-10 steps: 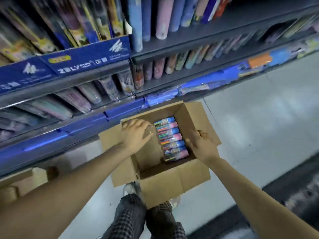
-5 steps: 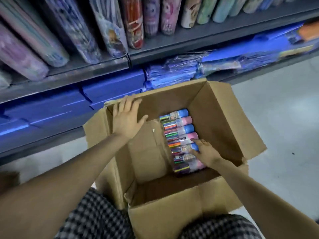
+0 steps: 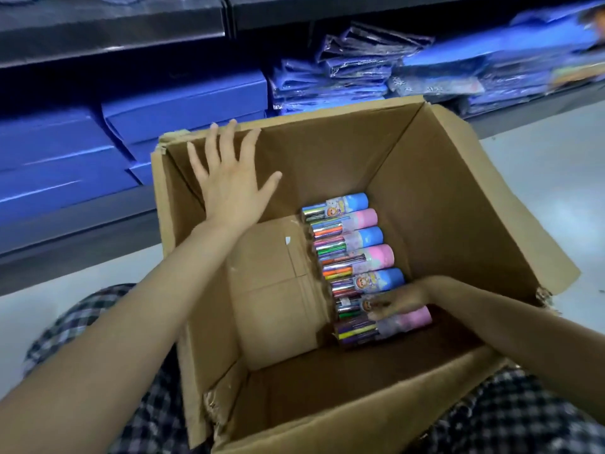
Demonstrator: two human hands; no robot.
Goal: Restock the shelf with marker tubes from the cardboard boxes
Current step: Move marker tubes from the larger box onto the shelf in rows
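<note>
Reaching into the cardboard box (image 3: 458, 198), the right hand (image 3: 401, 301) lies on the marker tubes (image 3: 350, 253) — seven in a row on the box floor — its grip around the sixth tube too blurred to tell. The left hand (image 3: 229, 178), fingers spread flat, presses the box's far-left inner wall, below the shelf (image 3: 108, 31).

Pale glossy floor (image 3: 543, 178) at right; dark shelving (image 3: 111, 24) across the top holds blue boxes (image 3: 183, 106) and wrapped blue packs (image 3: 357, 63)
</note>
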